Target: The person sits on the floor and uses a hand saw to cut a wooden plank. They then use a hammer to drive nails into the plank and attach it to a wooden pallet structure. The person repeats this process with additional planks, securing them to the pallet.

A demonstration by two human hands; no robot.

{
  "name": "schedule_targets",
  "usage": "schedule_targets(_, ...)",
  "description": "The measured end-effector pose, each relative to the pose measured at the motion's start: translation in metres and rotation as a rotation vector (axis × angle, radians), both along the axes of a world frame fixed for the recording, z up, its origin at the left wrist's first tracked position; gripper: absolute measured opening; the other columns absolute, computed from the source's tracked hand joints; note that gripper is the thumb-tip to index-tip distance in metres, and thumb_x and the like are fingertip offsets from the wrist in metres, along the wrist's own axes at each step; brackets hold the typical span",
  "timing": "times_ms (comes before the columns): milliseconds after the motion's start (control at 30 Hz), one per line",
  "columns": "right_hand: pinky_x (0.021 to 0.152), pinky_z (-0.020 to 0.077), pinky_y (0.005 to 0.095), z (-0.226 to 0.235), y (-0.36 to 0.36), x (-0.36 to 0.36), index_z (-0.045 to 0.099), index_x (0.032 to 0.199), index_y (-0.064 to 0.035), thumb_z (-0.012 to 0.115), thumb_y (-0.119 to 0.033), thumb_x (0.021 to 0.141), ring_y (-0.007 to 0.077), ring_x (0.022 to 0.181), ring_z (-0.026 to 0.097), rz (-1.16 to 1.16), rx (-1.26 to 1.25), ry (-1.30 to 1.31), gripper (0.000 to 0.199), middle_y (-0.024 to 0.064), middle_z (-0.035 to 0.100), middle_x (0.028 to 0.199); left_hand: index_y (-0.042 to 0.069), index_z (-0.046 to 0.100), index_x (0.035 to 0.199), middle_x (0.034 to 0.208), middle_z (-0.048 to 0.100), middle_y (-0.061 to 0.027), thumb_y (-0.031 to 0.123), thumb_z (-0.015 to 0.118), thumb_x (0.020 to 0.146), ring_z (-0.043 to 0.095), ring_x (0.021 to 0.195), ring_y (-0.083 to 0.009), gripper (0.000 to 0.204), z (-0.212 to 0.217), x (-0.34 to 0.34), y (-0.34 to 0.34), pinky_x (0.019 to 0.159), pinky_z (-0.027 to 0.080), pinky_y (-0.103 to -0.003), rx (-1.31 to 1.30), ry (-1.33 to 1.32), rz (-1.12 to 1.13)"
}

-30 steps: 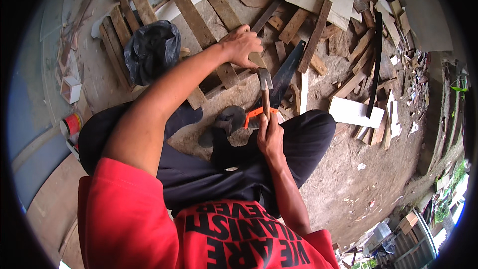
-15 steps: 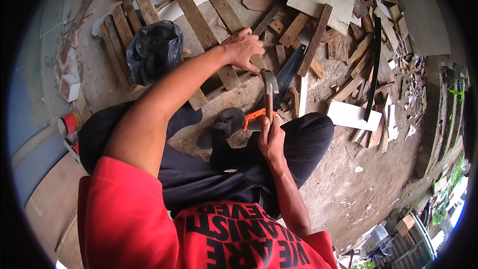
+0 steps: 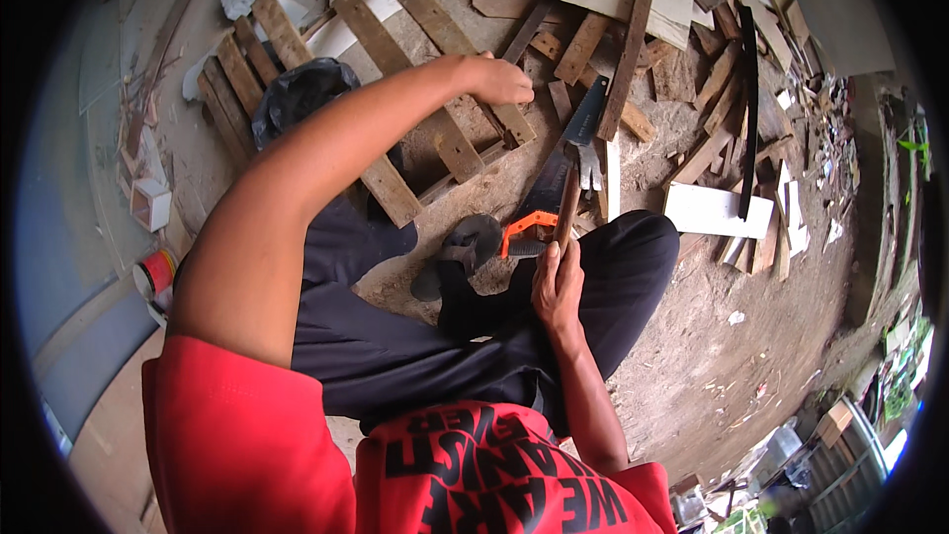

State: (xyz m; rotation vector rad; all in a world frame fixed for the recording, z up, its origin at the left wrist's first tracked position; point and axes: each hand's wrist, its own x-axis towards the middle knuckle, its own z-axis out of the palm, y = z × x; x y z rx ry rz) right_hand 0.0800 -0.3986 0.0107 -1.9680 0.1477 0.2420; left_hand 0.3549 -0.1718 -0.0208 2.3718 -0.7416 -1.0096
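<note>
My right hand (image 3: pixel 560 287) is wrapped round the wooden handle of a claw hammer (image 3: pixel 569 200), its metal head pointing away from me over a handsaw. My left hand (image 3: pixel 499 79) is closed over the end slat of a wooden pallet (image 3: pixel 453 146). Its fingers are curled, and what they hold, if anything, is hidden. The slat's near end shows just below the hand. The handsaw (image 3: pixel 547 184), with a dark blade and an orange and black handle, lies beyond my right hand, partly covered by the hammer.
A black plastic bag (image 3: pixel 297 99) sits by the pallet's left slats, partly behind my left arm. Scrap wood (image 3: pixel 625 64) is heaped at the far right, with a white board (image 3: pixel 719 211) nearer. A red-labelled can (image 3: pixel 155 274) stands at the left. My sandalled foot (image 3: pixel 465 242) rests on the dirt floor.
My left hand has closed from a spread grip near the hammer head and shifted slightly right. The hammer has swung right, away from the slat's end, in my right hand.
</note>
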Motion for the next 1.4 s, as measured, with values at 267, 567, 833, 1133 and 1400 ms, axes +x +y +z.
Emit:
schedule_targets(267, 0.051, 0.0423, 0.0398, 0.013, 0.013, 0.001, 0.049, 0.112, -0.0001, 0.037, -0.029, 0.107, 0.0291, 0.052, 0.055, -0.022, 0.088, 0.153, 0.031, 0.0148, 0.052, 0.063, 0.003, 0.07, 0.063, 0.076, 0.069, -0.021, 0.031, 0.048, 0.092, 0.068, 0.082, -0.0337, 0.047, -0.023, -0.04, -0.019, 0.096, 0.041, -0.048, 0.083, -0.646, 0.239)
schedule_targets(567, 0.057, 0.0432, 0.0501, 0.022, 0.028, 0.016, 0.049, 0.09, 0.002, 0.049, -0.029, 0.102, 0.0469, 0.063, 0.059, 0.035, 0.026, 0.284, 0.034, 0.0252, 0.055, 0.064, 0.004, 0.065, 0.056, 0.066, 0.065, -0.0203, 0.026, 0.05, 0.092, 0.065, 0.073, -0.0358, 0.045, -0.023, -0.038, -0.024, 0.083, 0.043, -0.044, 0.01, -0.711, 0.35)
schedule_targets(833, 0.058, 0.0469, 0.0533, 0.026, 0.026, 0.01, 0.047, 0.09, -0.0001, 0.053, -0.031, 0.099, 0.0465, 0.064, 0.061, 0.112, 0.063, 0.1, 0.033, 0.0239, 0.059, 0.065, 0.005, 0.064, 0.055, 0.066, 0.066, -0.0158, 0.025, 0.05, 0.089, 0.062, 0.069, -0.0336, 0.042, -0.026, -0.04, -0.023, 0.077, 0.039, -0.043, -0.041, -0.753, 0.289)
schedule_targets(1133, 0.057, 0.0478, 0.0534, 0.028, 0.025, 0.006, 0.046, 0.091, -0.0007, 0.054, -0.03, 0.098, 0.0455, 0.061, 0.06, 0.192, 0.047, -0.074, 0.031, 0.0231, 0.056, 0.061, 0.005, 0.063, 0.055, 0.065, 0.065, -0.0172, 0.025, 0.049, 0.09, 0.062, 0.069, -0.0349, 0.043, -0.036, -0.038, -0.022, 0.077, 0.039, -0.043, -0.033, -0.772, 0.274)
schedule_targets(1400, 0.057, 0.0473, 0.0527, 0.033, 0.027, 0.01, 0.046, 0.091, -0.0003, 0.055, -0.03, 0.097, 0.0464, 0.064, 0.06, 0.216, 0.128, 0.005, 0.031, 0.024, 0.058, 0.067, 0.002, 0.066, 0.056, 0.068, 0.066, -0.0205, 0.027, 0.047, 0.092, 0.064, 0.072, -0.0363, 0.048, -0.024, -0.038, -0.027, 0.08, 0.039, -0.044, 0.095, -0.703, 0.227)
